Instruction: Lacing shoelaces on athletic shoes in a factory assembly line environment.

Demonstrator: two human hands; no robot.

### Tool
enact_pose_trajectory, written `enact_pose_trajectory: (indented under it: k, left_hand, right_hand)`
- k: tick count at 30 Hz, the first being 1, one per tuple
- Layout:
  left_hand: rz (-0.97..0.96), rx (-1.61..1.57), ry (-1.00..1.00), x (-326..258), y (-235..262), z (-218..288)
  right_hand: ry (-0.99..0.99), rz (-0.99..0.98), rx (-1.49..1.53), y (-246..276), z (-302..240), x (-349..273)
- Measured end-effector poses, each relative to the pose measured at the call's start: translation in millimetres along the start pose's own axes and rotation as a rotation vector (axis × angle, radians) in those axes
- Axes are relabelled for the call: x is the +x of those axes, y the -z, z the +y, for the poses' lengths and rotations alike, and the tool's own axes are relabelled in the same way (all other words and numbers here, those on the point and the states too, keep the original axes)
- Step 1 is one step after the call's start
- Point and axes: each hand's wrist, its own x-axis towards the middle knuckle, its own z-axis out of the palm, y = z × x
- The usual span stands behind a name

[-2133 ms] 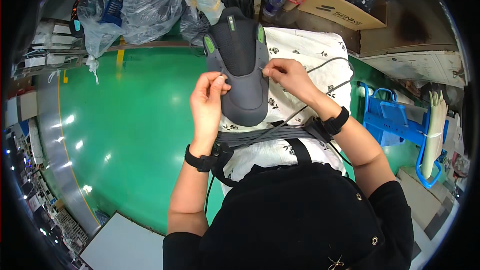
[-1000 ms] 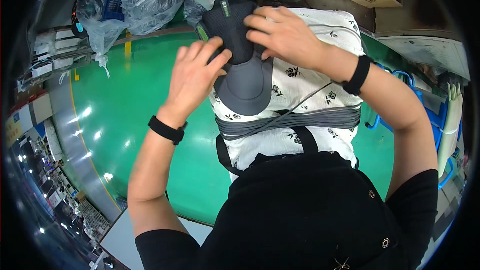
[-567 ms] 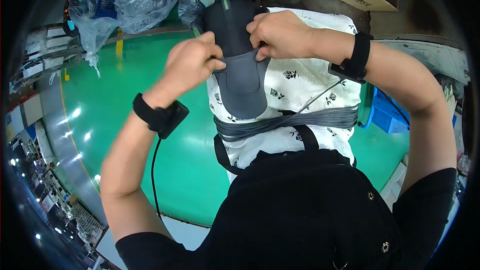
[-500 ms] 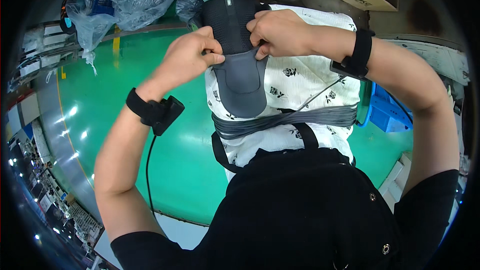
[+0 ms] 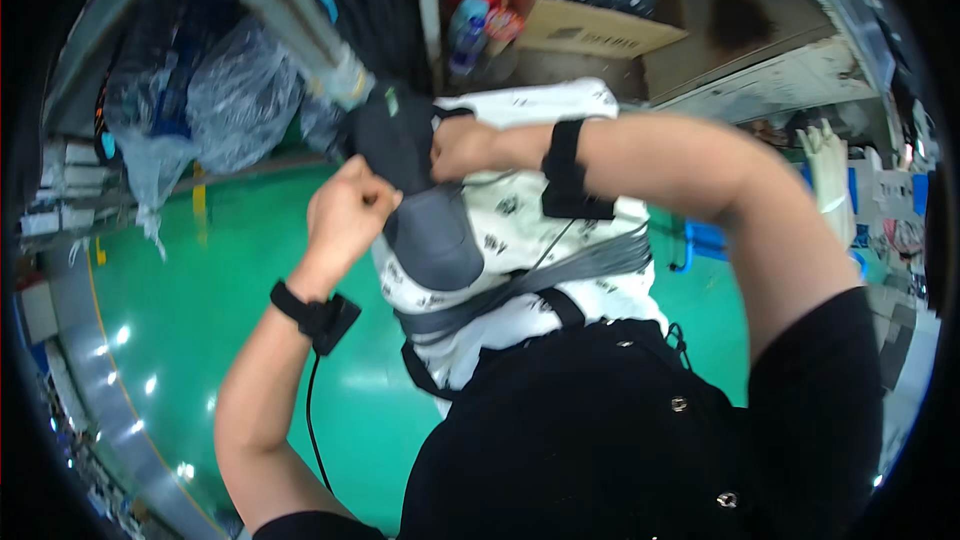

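we see white flowered cloth [image 5: 515, 230] nearest, grey shoe upper [image 5: 435, 240] lying on it; left hand [image 5: 345, 210] pinches its left edge, right hand [image 5: 465, 148] curls at its right edge, blurred, pinch unclear to us; cardboard box [image 5: 590, 28] beyond.

From my remote seat I count two bare hands, one left hand [image 5: 345, 215] and one right hand [image 5: 465, 150], plus two black wristbands [image 5: 565, 165]. I also tally one grey shoe upper [image 5: 437, 243], one flowered white cloth [image 5: 490, 218], one cardboard box [image 5: 556, 28] and one plastic bottle [image 5: 466, 46].
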Motion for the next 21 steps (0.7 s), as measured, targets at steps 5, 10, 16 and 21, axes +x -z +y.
enact_pose_trajectory:
  k: [5, 10, 16, 21]
  left_hand:
    - [0.134, -0.095, -0.225, 8.3, -21.0, -2.0]
    - [0.274, -0.183, -0.098, -9.4, -24.9, -29.0]
    - [-0.139, 0.398, -0.028, -8.7, -2.0, 8.3]
    - [0.118, 0.267, -0.027, -19.5, -24.6, 16.3]
  right_hand:
    - [0.210, 0.610, 0.397, -43.1, 36.1, -0.3]
    - [0.461, 0.839, 1.001, -57.3, -8.4, 10.4]
    - [0.408, 0.118, 0.695, -97.3, -15.6, -31.0]
    - [0.921, 0.816, 0.508, -83.0, -11.0, -58.2]
